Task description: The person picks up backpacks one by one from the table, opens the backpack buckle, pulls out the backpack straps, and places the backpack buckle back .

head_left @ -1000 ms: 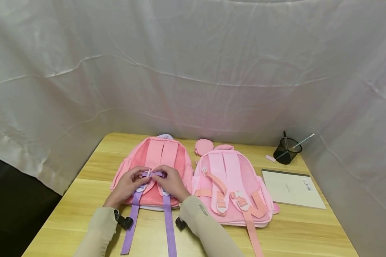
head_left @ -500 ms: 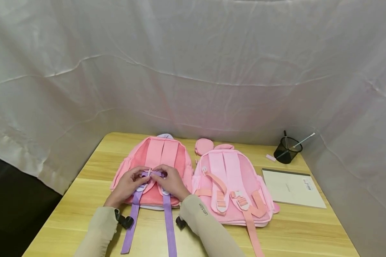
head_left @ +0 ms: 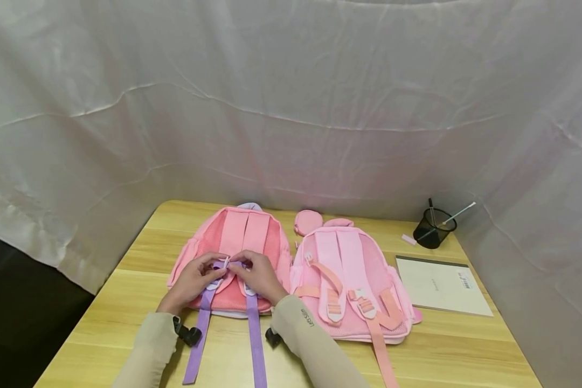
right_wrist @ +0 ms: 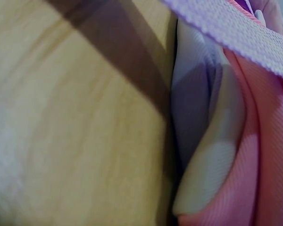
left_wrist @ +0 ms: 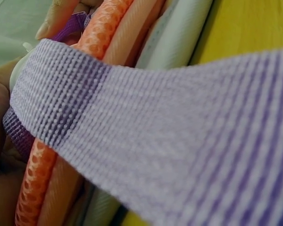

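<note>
Purple webbing [head_left: 254, 339] runs from below the fingers toward the wearer in my head view. I see the left hand [head_left: 193, 279] and right hand [head_left: 261, 276] pinching a small white buckle [head_left: 226, 262] between their fingertips; the coral backpack [head_left: 234, 229] lies under them, a paler backpack [head_left: 353, 250] to their right.

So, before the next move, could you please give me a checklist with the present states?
1. Coral backpack strap side up: ok.
2. Left hand and right hand at the white piece: ok, both pinch there.
3. White piece fastened: cannot tell, partly hidden.
4. Left purple strap clear of the left wrist's black mount: cannot tell, they overlap in the head view.
5. Gap to pink backpack: not ok, none shows.
6. Pen cup apart from the hands: ok.
</note>
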### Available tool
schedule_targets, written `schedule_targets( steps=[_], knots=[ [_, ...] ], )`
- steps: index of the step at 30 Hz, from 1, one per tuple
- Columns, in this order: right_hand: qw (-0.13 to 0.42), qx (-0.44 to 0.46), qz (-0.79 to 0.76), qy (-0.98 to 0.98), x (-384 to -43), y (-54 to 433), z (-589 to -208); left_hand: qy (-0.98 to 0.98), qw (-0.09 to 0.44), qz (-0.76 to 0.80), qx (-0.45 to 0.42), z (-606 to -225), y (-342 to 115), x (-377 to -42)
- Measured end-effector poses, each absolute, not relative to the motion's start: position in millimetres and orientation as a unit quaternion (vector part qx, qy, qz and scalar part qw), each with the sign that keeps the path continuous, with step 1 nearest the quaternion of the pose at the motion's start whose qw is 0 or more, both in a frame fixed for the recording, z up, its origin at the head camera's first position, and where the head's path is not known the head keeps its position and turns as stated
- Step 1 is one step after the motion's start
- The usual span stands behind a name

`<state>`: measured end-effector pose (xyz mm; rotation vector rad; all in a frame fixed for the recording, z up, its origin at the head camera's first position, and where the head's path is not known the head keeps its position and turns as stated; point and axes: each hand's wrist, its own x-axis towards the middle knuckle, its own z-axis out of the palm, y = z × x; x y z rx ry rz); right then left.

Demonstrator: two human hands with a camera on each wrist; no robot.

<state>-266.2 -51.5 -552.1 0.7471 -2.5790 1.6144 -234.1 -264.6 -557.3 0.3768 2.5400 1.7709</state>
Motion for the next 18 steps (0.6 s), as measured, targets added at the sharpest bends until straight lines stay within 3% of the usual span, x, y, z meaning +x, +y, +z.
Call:
schedule_targets(
  steps=[18],
  knots=[
    [0.012,0.243,0.510,-0.825,-264.2,-51.9,-549.9,0.812,0.009,0.570,0.124,-556.4,-263.2,-233.7]
  ],
)
